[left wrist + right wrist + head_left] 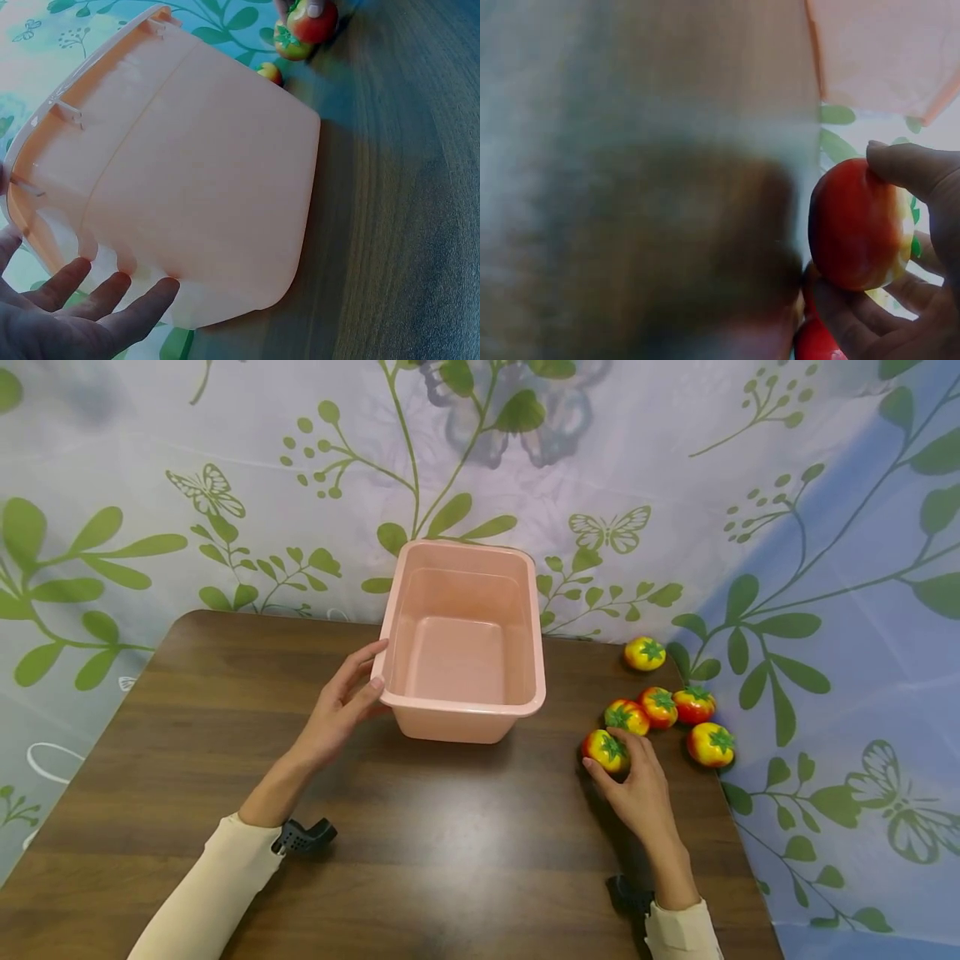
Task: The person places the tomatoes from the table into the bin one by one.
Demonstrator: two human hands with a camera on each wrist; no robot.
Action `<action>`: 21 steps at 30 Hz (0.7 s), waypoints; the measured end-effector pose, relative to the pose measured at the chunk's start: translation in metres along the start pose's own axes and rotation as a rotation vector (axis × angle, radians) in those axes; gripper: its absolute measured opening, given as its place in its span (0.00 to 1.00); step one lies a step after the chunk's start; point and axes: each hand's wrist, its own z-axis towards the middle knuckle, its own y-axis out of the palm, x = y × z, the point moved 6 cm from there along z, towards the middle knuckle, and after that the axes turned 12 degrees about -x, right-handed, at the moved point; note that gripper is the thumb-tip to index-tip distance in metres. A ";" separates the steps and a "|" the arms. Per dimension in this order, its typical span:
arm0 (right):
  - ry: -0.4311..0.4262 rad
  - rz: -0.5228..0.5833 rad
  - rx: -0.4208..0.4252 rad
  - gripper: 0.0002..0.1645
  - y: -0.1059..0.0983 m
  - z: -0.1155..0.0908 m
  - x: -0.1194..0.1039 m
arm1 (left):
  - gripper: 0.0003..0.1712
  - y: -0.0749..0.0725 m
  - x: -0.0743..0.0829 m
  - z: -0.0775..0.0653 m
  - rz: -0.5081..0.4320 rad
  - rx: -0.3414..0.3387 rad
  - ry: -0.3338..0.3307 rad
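A pink plastic bin [465,703] stands toward the back of the table, its inside bare. At its left side is my left hand [341,706], thumb and index fingertip at the rim. In the left wrist view the other fingers [142,307] of that hand reach out nearly straight, tips against the bin's outer wall. My right hand [637,785] holds a red-and-yellow tomato [603,750] with a green leafy top, between thumb and fingers. The right wrist view shows this tomato [855,225] from its red side, with the thumb on its upper edge.
Several more tomatoes lie around the right hand: one close behind [627,714], others to the right [711,745], and a yellower one [645,653] at the back edge. A leaf-patterned cloth [262,510] hangs behind the brown wooden table [450,827] and along its right side.
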 end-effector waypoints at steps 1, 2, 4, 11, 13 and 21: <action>-0.005 -0.001 0.001 0.40 -0.001 0.001 -0.001 | 0.32 0.000 0.000 0.000 0.000 -0.002 0.000; -0.012 -0.002 0.004 0.40 -0.003 0.001 -0.003 | 0.32 0.000 0.000 0.000 0.002 -0.004 -0.001; -0.031 -0.002 0.012 0.40 -0.006 0.004 -0.008 | 0.32 0.000 0.000 -0.001 0.007 -0.012 -0.005; -0.097 0.002 0.072 0.38 -0.024 0.013 -0.039 | 0.33 0.001 0.002 -0.002 0.030 -0.040 -0.020; -0.118 0.016 0.092 0.37 -0.030 0.016 -0.051 | 0.33 0.001 0.003 -0.003 0.037 -0.050 -0.021; -0.214 0.053 0.134 0.38 -0.047 0.028 -0.102 | 0.33 0.001 0.003 -0.004 0.047 -0.053 -0.018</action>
